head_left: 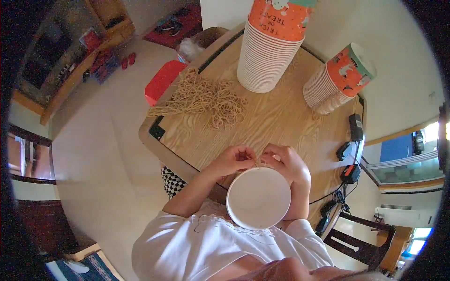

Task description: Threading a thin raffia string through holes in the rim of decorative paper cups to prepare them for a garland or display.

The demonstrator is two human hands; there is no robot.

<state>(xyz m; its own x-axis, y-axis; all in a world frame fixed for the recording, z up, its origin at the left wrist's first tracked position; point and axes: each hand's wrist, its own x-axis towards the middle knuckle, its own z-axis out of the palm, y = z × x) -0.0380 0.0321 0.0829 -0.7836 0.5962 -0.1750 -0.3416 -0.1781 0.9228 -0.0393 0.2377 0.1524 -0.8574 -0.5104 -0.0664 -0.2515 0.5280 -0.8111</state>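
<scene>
A white paper bucket (258, 199) is tilted against my body, its open mouth turned up toward me. My left hand (238, 158) and my right hand (286, 163) meet at the bucket's far rim, fingertips almost touching. Both are closed in a pinch around a thin tan bit of twine (257, 162) by the rim; its ends are hidden by my fingers. Farther off on the wooden table (276, 124) lies a loose tangled heap of tan twine strands (211, 100).
A tall stack of paper buckets (269, 56) with an orange printed top one stands at the back. To its right leans a shorter stack (335, 82). Black adapters and cables (349, 173) line the right edge. A red container (164, 82) sits beyond the left edge.
</scene>
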